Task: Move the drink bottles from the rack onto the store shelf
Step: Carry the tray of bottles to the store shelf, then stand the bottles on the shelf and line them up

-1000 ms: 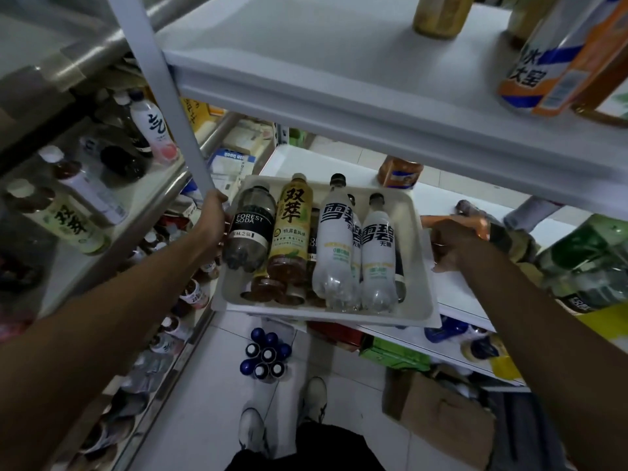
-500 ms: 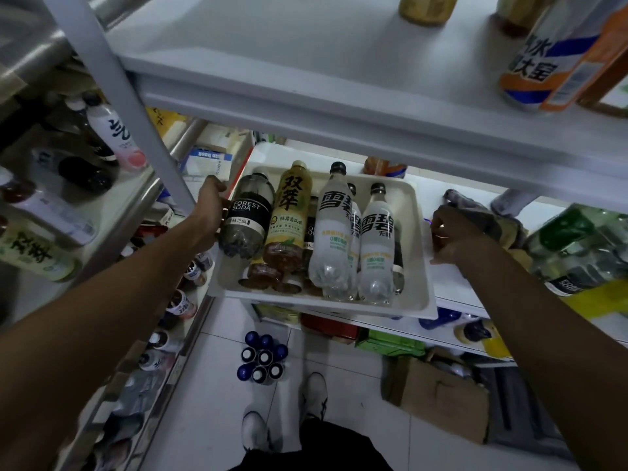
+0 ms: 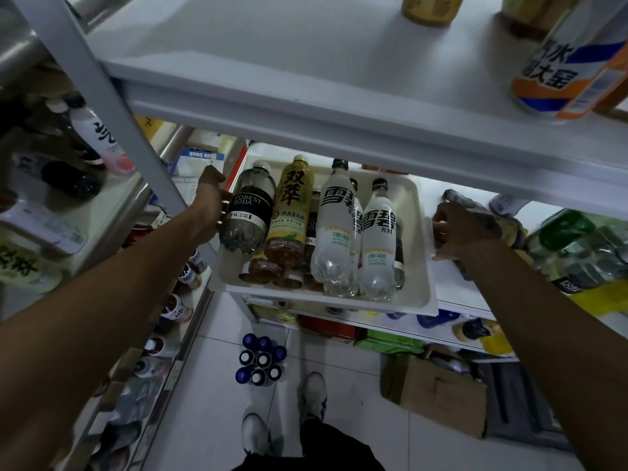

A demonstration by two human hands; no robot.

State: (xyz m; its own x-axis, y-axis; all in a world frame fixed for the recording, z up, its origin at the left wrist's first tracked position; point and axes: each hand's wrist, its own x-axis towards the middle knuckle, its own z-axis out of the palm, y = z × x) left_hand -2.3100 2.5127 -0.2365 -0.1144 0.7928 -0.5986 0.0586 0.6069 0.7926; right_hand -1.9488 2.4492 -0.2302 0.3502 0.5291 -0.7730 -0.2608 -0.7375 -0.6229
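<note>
1. Tray [image 3: 333, 302]: smooth, matt white plastic.
2. Drink bottles [image 3: 249, 212]: clear, glossy plastic with shiny printed labels.
3. Shelf [image 3: 272, 62]: smooth, matt white-painted metal.
4. Box [image 3: 438, 392]: dull brown cardboard.
5. Floor tiles [image 3: 210, 385]: pale, glossy.

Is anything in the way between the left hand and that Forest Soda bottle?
Nothing visible except the tray's own edge. The left hand grips the left rim of the white tray, and the Forest Soda bottle leans just inside that rim, first in the row, with no other bottle between them.
</note>
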